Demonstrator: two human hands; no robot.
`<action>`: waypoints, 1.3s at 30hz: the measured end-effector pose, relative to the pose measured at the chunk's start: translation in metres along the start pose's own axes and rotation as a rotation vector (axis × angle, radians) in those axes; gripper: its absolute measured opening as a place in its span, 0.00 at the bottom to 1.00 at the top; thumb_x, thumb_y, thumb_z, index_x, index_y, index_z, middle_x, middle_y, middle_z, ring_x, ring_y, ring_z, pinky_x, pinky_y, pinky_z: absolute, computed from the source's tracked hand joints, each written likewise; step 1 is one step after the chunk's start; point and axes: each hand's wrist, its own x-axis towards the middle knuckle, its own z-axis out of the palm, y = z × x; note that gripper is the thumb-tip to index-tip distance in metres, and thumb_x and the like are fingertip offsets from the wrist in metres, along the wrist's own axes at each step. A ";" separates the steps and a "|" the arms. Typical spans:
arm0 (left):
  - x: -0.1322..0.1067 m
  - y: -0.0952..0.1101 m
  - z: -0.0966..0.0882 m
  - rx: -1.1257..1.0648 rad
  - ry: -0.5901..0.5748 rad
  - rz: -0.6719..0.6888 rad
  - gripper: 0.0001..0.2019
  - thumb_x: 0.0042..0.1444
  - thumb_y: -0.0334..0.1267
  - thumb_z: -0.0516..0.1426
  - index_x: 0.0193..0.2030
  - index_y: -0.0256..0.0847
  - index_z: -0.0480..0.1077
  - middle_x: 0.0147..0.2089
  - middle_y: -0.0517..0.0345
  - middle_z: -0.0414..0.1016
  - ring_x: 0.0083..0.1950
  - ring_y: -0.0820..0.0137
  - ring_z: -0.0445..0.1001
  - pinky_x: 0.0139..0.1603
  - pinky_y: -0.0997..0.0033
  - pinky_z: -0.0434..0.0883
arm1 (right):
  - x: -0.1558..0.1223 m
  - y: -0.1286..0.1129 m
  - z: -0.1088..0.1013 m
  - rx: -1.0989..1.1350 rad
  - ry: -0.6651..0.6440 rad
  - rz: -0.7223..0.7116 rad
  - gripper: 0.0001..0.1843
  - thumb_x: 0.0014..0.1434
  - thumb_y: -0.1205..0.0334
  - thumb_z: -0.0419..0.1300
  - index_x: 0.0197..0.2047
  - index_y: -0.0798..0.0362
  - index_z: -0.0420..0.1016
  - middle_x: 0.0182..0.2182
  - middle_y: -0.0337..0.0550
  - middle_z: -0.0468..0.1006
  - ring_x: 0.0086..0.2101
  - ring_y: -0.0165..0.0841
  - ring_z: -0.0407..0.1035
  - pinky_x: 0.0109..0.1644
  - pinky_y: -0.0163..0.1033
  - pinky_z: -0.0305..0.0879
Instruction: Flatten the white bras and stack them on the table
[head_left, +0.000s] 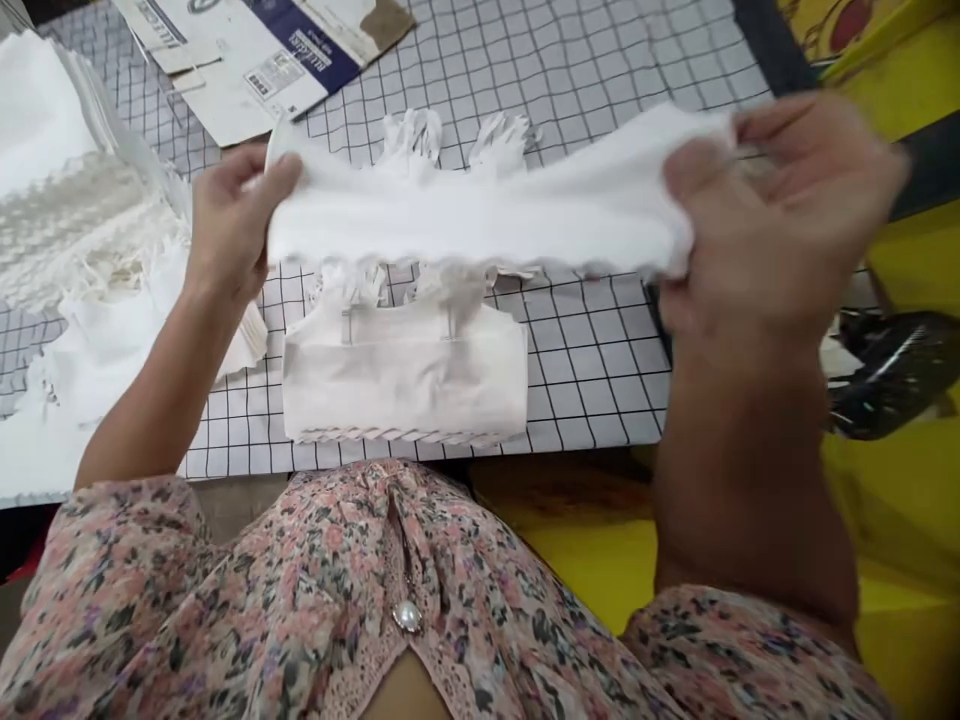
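Note:
A white cloth garment (465, 215) with a scalloped lower edge and thin straps at its top is stretched sideways above the table. My left hand (236, 215) pinches its left end, thumb in front. At the other end my right hand (772, 200), blurred by motion, grips the cloth with its fingers closed. Below the stretched piece, a flat stack of similar white garments (405, 385) with straps lies near the table's front edge. The raised cloth partly hides the straps of that stack.
A larger pile of white garments (52, 130) covers the table's left side. A torn printed cardboard piece (277, 70) lies at the back on the checked tablecloth (600, 370). A shiny black object (900, 370) and yellow surfaces (900, 510) are at the right.

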 end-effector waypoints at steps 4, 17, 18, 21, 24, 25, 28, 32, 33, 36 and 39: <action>-0.086 -0.063 -0.036 -0.055 0.005 -0.235 0.18 0.57 0.46 0.75 0.42 0.40 0.75 0.28 0.62 0.77 0.26 0.73 0.77 0.24 0.76 0.73 | -0.092 0.000 0.025 0.186 -0.067 0.213 0.22 0.59 0.41 0.76 0.43 0.44 0.75 0.23 0.37 0.76 0.19 0.35 0.69 0.18 0.39 0.63; -0.133 -0.119 -0.044 -0.070 0.012 -0.257 0.26 0.49 0.61 0.75 0.39 0.45 0.72 0.21 0.67 0.72 0.17 0.76 0.66 0.16 0.77 0.61 | -0.136 0.013 0.035 0.208 -0.108 0.463 0.27 0.46 0.42 0.79 0.36 0.45 0.70 0.16 0.33 0.72 0.11 0.30 0.58 0.09 0.34 0.47; -0.132 -0.122 -0.044 -0.063 0.008 -0.248 0.26 0.50 0.61 0.75 0.38 0.45 0.72 0.20 0.67 0.70 0.16 0.76 0.65 0.16 0.77 0.60 | -0.137 0.012 0.035 0.208 -0.089 0.479 0.28 0.44 0.42 0.80 0.36 0.45 0.70 0.16 0.34 0.73 0.11 0.30 0.58 0.09 0.34 0.47; -0.130 -0.127 -0.046 -0.034 -0.014 -0.216 0.25 0.51 0.61 0.74 0.36 0.45 0.71 0.18 0.69 0.67 0.15 0.78 0.61 0.14 0.79 0.56 | -0.138 0.007 0.033 0.200 -0.049 0.495 0.32 0.40 0.40 0.82 0.35 0.46 0.70 0.16 0.34 0.73 0.11 0.30 0.58 0.09 0.33 0.48; -0.130 -0.127 -0.049 -0.018 -0.036 -0.215 0.26 0.52 0.61 0.75 0.35 0.45 0.70 0.17 0.70 0.66 0.14 0.78 0.60 0.14 0.79 0.55 | -0.140 0.000 0.031 0.195 -0.069 0.496 0.33 0.39 0.37 0.81 0.34 0.47 0.70 0.15 0.33 0.71 0.11 0.29 0.57 0.08 0.33 0.49; -0.130 -0.125 -0.050 -0.021 -0.046 -0.223 0.26 0.52 0.61 0.75 0.36 0.45 0.70 0.18 0.69 0.67 0.14 0.78 0.61 0.14 0.79 0.56 | -0.140 -0.003 0.030 0.196 -0.077 0.497 0.33 0.39 0.36 0.81 0.34 0.48 0.70 0.15 0.32 0.71 0.11 0.29 0.57 0.09 0.34 0.51; -0.127 -0.118 -0.051 -0.036 -0.068 -0.240 0.26 0.54 0.62 0.74 0.36 0.44 0.71 0.21 0.65 0.72 0.17 0.76 0.67 0.15 0.78 0.64 | -0.138 -0.010 0.029 0.206 -0.065 0.467 0.30 0.42 0.38 0.81 0.33 0.48 0.72 0.14 0.31 0.70 0.10 0.29 0.56 0.09 0.34 0.52; -0.115 -0.115 -0.049 -0.058 -0.096 -0.287 0.28 0.51 0.64 0.75 0.34 0.44 0.71 0.23 0.62 0.75 0.20 0.73 0.72 0.17 0.76 0.69 | -0.127 -0.011 0.030 0.223 -0.051 0.477 0.30 0.38 0.41 0.82 0.32 0.49 0.74 0.13 0.32 0.69 0.09 0.28 0.55 0.07 0.33 0.48; -0.113 -0.116 -0.050 -0.071 -0.104 -0.311 0.29 0.49 0.64 0.76 0.33 0.43 0.71 0.24 0.61 0.76 0.21 0.73 0.74 0.18 0.76 0.70 | -0.125 -0.010 0.030 0.229 -0.058 0.510 0.32 0.36 0.40 0.83 0.33 0.49 0.74 0.12 0.31 0.69 0.09 0.28 0.54 0.07 0.34 0.49; -0.114 -0.116 -0.051 -0.097 -0.112 -0.358 0.29 0.46 0.63 0.77 0.34 0.43 0.71 0.26 0.60 0.78 0.22 0.73 0.75 0.19 0.76 0.71 | -0.123 -0.005 0.029 0.232 -0.077 0.604 0.36 0.31 0.37 0.83 0.34 0.49 0.74 0.12 0.31 0.68 0.08 0.29 0.53 0.06 0.36 0.50; -0.123 -0.111 -0.053 -0.050 -0.136 -0.354 0.27 0.47 0.59 0.78 0.39 0.42 0.74 0.26 0.60 0.79 0.22 0.72 0.75 0.19 0.76 0.72 | -0.130 -0.004 0.028 0.189 -0.096 0.620 0.34 0.32 0.38 0.83 0.34 0.50 0.77 0.13 0.33 0.71 0.09 0.28 0.53 0.07 0.35 0.50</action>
